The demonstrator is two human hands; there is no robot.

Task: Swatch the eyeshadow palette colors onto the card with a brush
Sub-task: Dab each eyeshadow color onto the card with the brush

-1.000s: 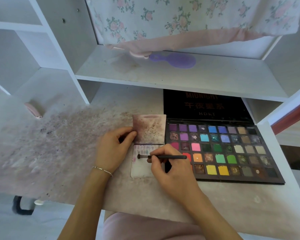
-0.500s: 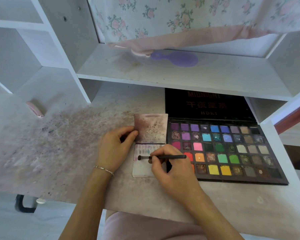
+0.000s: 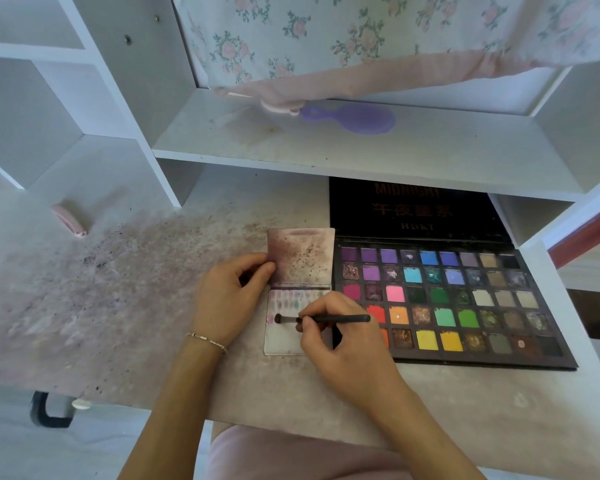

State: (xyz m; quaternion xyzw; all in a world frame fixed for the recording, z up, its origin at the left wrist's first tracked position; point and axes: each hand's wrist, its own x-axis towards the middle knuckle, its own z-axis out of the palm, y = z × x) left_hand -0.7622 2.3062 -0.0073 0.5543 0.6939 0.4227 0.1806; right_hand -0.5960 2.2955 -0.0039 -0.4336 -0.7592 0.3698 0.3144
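- The white desk [image 3: 291, 386] carries everything; its top is dusted with purplish powder to the left of the work.
- The eyeshadow palette [image 3: 444, 303] lies open on the right side of the desk, lid tucked back under the shelf, pans running from purples and blues at the top to yellows along the near row.
- The card [image 3: 284, 337] sits just beside the palette's left edge, below a stained upright flap; a row of faint swatches crosses its top, and the lower part looks mostly bare.
- The left hand [image 3: 229, 299] rests at the card's left edge, fingers curled and fingertips on the flap (it seems to steady the card).
- The right hand [image 3: 343, 344] pinches the brush [image 3: 323, 319] near its ferrule, pen-style, handle pointing right over the palette.
- The bristle tip touches the card's left side, below the swatch row.
- To do this stroke well, I would judge: keep the card pinned, draw short light passes, and leave a gap from the row above so colours stay separate.
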